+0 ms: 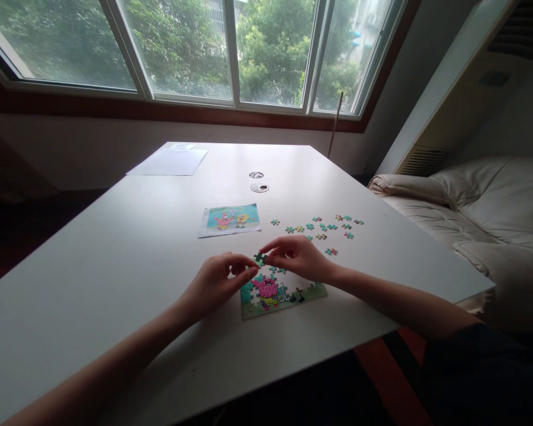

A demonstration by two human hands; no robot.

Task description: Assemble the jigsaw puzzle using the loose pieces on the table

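Observation:
A partly assembled jigsaw puzzle [266, 291] lies near the table's front edge, with a pink cartoon figure and a green lower strip. Just over its upper edge, a dark green puzzle piece [260, 258] is held between both hands. My right hand [298, 257] pinches it between thumb and index finger. From the left, my left hand [222, 277] has its thumb and index fingertips closed at the piece's lower edge. My right hand hides the puzzle's upper right part. Several loose puzzle pieces [323, 227] lie spread beyond my right hand.
A printed reference picture [233, 219] lies flat beyond the puzzle on the white table [160, 236]. Farther back are two small round discs [260, 188] and a sheet of paper [171, 161]. A pale sofa [479, 201] stands on the right, below the level of the tabletop.

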